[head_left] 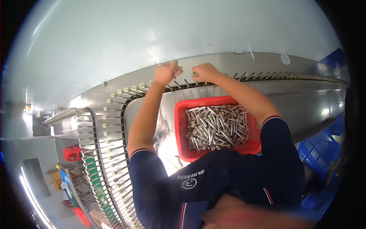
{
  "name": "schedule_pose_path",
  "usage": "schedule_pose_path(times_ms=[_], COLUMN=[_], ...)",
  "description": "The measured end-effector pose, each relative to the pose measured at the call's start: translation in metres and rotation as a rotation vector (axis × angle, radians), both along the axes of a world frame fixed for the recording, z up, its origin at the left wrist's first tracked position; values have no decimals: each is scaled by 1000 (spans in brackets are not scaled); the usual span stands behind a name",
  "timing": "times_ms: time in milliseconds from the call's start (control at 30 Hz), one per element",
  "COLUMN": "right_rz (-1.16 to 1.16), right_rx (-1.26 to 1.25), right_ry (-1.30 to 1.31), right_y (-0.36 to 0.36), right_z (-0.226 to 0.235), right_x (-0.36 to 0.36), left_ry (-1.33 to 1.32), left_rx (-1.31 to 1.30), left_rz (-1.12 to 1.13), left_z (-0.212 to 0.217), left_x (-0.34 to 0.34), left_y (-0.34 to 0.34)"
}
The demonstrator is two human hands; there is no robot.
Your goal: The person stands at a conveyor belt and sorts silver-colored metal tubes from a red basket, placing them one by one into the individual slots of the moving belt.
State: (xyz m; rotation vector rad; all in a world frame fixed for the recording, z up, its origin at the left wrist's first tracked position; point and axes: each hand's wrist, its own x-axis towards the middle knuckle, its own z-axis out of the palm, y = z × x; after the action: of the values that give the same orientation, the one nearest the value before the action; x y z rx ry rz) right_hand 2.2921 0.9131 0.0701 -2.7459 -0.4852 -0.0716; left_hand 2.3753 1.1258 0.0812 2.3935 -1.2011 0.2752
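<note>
**Both hands raised to the peg conveyor**

Both arms are stretched toward the upper centre of the frame. The left hand [166,72] is closed into a fist at the conveyor [114,114]; what it grips cannot be told. The right hand [204,71] is curled shut around a small pin [195,73] just beside it. Below them, at centre, a red basket [181,114] is filled with grey metal pins [215,128], heaped loosely. White-tipped pegs [126,91] are lined along the curved conveyor.

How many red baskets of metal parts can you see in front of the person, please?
1: the red basket sits on the steel counter below both hands, the left hand and right hand; others may be hidden.
</note>
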Motion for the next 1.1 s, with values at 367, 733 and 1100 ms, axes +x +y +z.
schedule_pose_path(times_ms=[367, 733, 1100], right_rz=[450, 100, -20], right_rx=[-186, 106, 517], right_ry=[520, -213, 197], right_y=[-29, 36, -15], right_z=[0, 12, 129], right_x=[-170, -15, -39], left_ry=[365, 28, 593], left_rx=[164, 230, -142], left_rz=[-428, -11, -12], left_z=[-42, -21, 111], left_x=[-163, -12, -61], left_y=[23, 39, 7])
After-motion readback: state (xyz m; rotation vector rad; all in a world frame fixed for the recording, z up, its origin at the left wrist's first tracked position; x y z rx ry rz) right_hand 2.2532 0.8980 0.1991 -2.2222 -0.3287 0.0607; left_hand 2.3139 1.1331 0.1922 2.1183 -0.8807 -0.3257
